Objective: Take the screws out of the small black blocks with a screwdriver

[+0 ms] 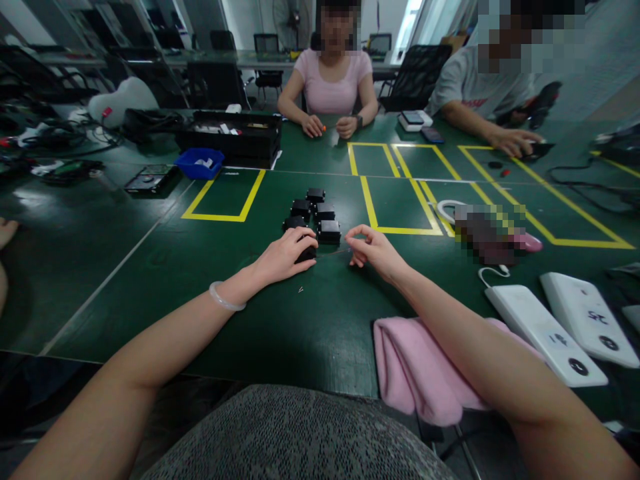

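Observation:
Several small black boxes (320, 213) stand in a cluster on the green table (250, 320). My left hand (286, 256) lies over the nearest black box (306, 253), fingers curled round it. My right hand (373, 251) hovers just right of the cluster, thumb and forefinger pinched together on something too small to make out. A tiny screw-like speck (301, 289) lies on the table below my left hand.
A pink cloth (415, 373) lies under my right forearm. Two white flat devices (545, 333) sit at the right. A black tray (235, 133) and a blue bin (201, 162) stand at the far left. Two people sit across the table. Yellow tape outlines (227, 217) mark the surface.

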